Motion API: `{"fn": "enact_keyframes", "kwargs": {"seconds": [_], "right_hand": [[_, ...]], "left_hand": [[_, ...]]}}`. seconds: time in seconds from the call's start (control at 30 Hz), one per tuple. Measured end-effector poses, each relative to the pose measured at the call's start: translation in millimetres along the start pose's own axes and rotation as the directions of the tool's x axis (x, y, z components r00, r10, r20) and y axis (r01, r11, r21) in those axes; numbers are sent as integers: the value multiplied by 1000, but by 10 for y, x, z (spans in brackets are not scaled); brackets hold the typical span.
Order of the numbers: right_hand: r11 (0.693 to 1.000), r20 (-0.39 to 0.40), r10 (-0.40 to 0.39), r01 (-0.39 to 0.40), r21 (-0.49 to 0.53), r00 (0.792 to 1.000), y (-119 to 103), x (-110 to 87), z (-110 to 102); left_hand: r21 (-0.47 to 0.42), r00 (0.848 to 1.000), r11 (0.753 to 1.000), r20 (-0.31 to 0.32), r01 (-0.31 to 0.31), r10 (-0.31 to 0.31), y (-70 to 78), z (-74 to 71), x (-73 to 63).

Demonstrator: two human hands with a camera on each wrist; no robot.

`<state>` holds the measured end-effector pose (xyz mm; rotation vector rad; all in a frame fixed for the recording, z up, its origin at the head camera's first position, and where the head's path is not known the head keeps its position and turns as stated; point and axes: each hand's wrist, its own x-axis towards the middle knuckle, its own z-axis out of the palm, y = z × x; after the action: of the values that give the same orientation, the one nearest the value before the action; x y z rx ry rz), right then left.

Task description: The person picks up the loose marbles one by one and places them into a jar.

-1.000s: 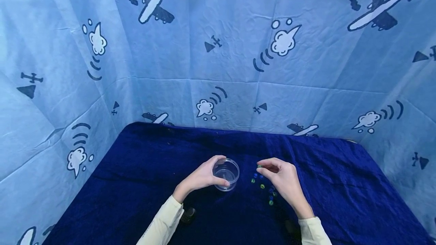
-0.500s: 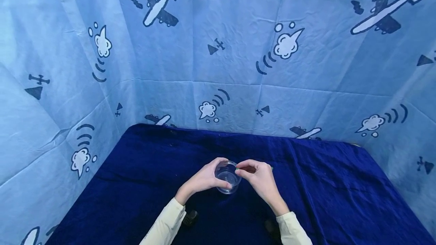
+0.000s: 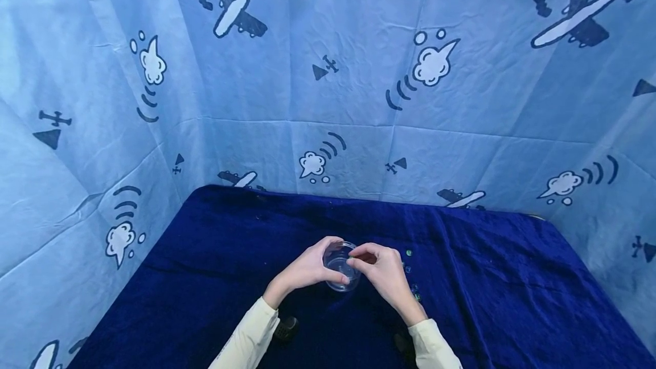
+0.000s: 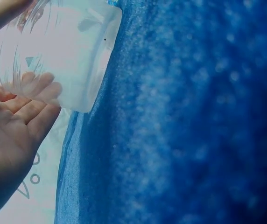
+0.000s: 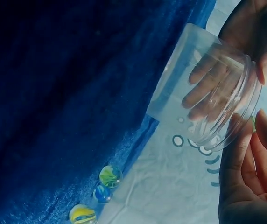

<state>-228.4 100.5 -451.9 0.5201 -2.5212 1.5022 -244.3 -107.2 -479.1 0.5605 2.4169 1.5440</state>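
Observation:
My left hand grips a clear plastic jar by its side, with the thumb near the front and the fingers behind the wall. The open mouth faces up towards the head camera, and no marble shows inside. At the jar's right rim, my right hand pinches a green marble between thumb and index finger, and most of it is hidden by the fingertips. Beyond the right hand lie several loose glass marbles, among them a green one, a blue one and a yellow-streaked one.
Dark blue velvet cloth covers the table. Light blue curtains printed with planes and clouds hang behind and at both sides. A small dark object shows beside the left sleeve.
My right hand has carried the marble leftwards from the loose marbles to the jar's rim, then slightly further over the mouth. The left hand keeps its hold on the jar.

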Motion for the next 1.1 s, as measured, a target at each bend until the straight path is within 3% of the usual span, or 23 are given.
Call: {"fn": "enact_keyframes", "kwargs": {"seconds": [0.27,0.5,1.1], "right_hand": [[1000,8,-21,21,-22,1000,-20,11,9],[999,5,-21,21,-26,1000,-31,28,-2],[1000,14,3,-3,-23,1000,-8,-1,0]], "left_hand": [[-15,1000,1000,3,17,-16,0,-15,-4],[-27,1000,999,12,-17,17,9,-34,21],[-36,1000,999,17,-13,13,-26,-7,17]]}}
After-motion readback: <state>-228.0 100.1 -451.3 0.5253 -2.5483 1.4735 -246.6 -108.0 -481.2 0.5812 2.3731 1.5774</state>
